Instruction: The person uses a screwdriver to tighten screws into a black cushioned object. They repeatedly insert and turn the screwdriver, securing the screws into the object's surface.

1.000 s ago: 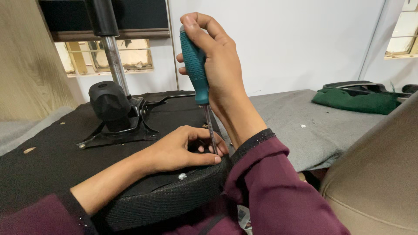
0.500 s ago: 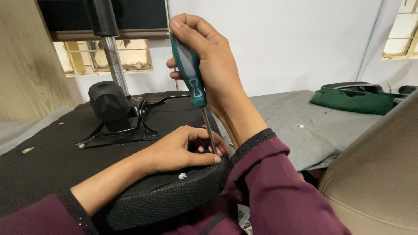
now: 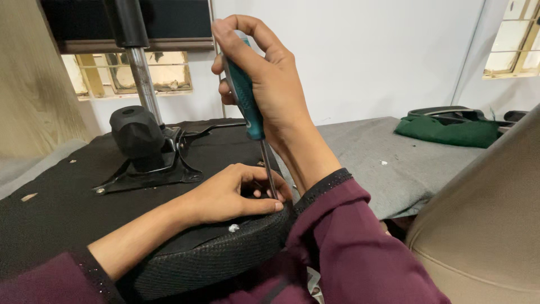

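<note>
My right hand [image 3: 269,79] grips the teal handle of a screwdriver [image 3: 246,101], held nearly upright with the handle tilted slightly left. Its metal shaft [image 3: 268,169] runs down to the underside of a black chair seat [image 3: 208,256] that lies upside down in front of me. My left hand [image 3: 233,194] rests on the seat's edge, fingers curled around the shaft's tip, which they hide. A small white speck [image 3: 233,228] lies on the seat just below that hand.
A black chair mechanism plate with a knob [image 3: 140,149] and a chrome column [image 3: 142,76] rises from the seat's underside. A grey cloth-covered table [image 3: 388,163] holds green fabric [image 3: 447,130] at the back right. A beige chair back [image 3: 489,231] stands at the right.
My right hand has tilted the screwdriver handle further left and turned around it. My left hand stays at the shaft's tip.
</note>
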